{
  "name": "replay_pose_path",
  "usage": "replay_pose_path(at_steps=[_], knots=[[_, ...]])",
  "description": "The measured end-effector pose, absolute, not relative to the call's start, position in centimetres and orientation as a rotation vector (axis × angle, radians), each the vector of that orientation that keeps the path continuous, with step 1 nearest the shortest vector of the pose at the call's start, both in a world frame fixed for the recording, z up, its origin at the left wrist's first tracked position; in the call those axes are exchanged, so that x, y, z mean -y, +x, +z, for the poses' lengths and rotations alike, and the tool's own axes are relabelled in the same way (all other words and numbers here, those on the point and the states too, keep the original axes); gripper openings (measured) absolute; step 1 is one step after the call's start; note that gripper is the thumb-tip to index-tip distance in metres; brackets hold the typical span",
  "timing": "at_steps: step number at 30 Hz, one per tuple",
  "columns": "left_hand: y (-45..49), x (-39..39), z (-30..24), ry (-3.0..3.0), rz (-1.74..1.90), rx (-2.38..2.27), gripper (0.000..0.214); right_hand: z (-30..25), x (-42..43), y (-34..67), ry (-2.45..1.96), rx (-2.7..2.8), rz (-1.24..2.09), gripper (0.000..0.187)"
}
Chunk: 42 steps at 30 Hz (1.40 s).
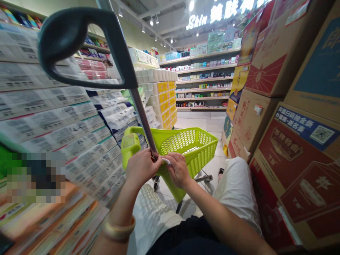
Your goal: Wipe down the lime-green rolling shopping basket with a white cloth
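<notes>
A lime-green plastic shopping basket on wheels [191, 145] stands on the pale floor in front of me. Its metal pull rod [140, 113] rises toward the camera and ends in a dark grey loop handle [79, 42]. My left hand [142, 168] is closed around the base of the rod at the basket's near edge. My right hand [178, 170] pinches a small white piece [166, 161] right beside the rod's base. A gold bangle [118, 230] sits on my left wrist. My knee in white cloth [236, 187] shows at the right.
Shelves of packaged goods [53, 120] line the left side closely. Stacked cardboard boxes [287, 117] wall the right. A display of yellow and white packs [162, 99] stands ahead, with far shelves of bottles [204, 85] under a lit sign. A narrow floor aisle [202, 122] runs forward.
</notes>
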<state>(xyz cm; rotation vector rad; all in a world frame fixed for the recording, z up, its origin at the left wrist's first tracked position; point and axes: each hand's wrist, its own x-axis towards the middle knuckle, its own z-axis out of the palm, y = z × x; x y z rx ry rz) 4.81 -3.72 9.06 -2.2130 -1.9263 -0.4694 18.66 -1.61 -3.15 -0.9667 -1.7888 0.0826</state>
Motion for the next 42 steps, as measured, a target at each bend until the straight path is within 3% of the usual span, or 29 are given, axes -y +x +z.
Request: replay_pose_path(at_steps=[21,29,36,42], knots=[[5.0,3.7,9.2,-2.214,-0.483,1.954,0.031,-3.6,0.9,19.4,-1.121,1.656,0.131,0.027],[4.9,3.6,9.0,-2.211,-0.479,1.929,0.031,-2.6,1.8,18.4,-0.972,1.804,0.1,0.032],[4.9,3.7,9.0,-2.214,-0.49,1.924,0.029,-4.0,0.2,20.9,-1.175,1.643,0.123,0.027],[4.9,3.7,8.9,-2.201,-0.496,1.924,0.03,-2.1,2.2,17.7,-1.013,1.758,0.149,0.03]])
